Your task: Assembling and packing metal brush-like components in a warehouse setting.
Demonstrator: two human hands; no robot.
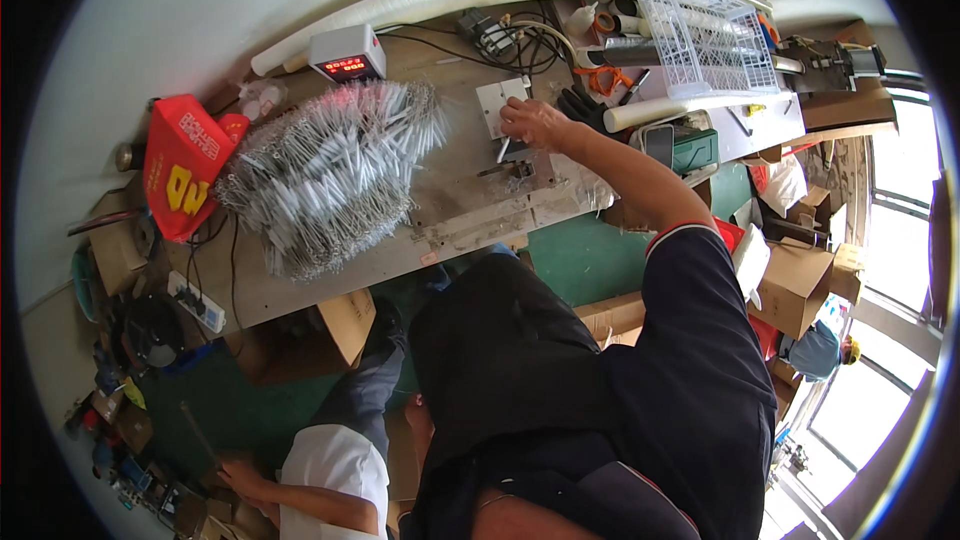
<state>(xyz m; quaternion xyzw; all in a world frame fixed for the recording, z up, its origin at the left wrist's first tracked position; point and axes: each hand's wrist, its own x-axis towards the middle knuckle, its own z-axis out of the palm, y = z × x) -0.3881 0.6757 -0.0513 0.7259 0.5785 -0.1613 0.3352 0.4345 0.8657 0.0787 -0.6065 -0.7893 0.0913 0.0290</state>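
Observation:
My right hand [537, 126] reaches over the workbench with its fingers closed. A short, thin white rod [503, 149] sticks out below the fingertips. Right at the fingers is a pale, flat metal block [494, 100] on the bench. To its left lies a big heap of thin tube brushes [330, 165] with white bristles and looped wire ends. Just below the hand, a small dark metal fixture [518, 169] sits near the bench's front part. My left hand does not show clearly; only a strip of skin appears beside my dark clothing.
A grey box with a red display [347, 53] stands behind the brushes, beside a red bag [185, 168]. Cables, a white plastic basket [708, 38] and long rolls line the back and right. A co-worker in a white shirt [335, 480] is close at my left.

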